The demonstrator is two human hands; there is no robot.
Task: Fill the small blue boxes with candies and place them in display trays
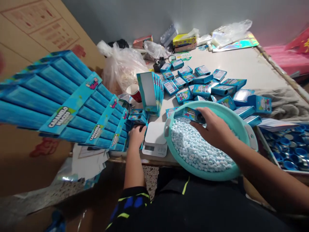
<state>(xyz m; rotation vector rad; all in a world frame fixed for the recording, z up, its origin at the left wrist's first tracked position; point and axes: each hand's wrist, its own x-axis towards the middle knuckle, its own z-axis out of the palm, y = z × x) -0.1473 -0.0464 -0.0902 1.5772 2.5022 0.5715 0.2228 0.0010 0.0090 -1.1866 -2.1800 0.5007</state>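
Blue box (190,113) was located inside the far left part of the turquoise basin (184,167), lying roughly sideways above the candies (200,153); contact with them could not be determined. The right hand (213,127) pinched its right end between thumb and fingers. Pale blue and white candies covered the basin floor.

White scale (155,138) stood just left of the basin. Left of the scale, the left hand (137,136) rested at the near side of a small stack of blue cartons (137,116); its fingertips were partly hidden, so grip could not be told. Beyond these: a fanned stack of cardboard sleeves (158,93), with a red paper cup (134,92) beside it.

Many blue packs (201,91) lay scattered over the table (241,64) behind the basin. Far right: grey cloth (283,104) and a tray of blue caps (293,149). Far left: long fanned blue strips (72,106) before a large cardboard carton (36,32).
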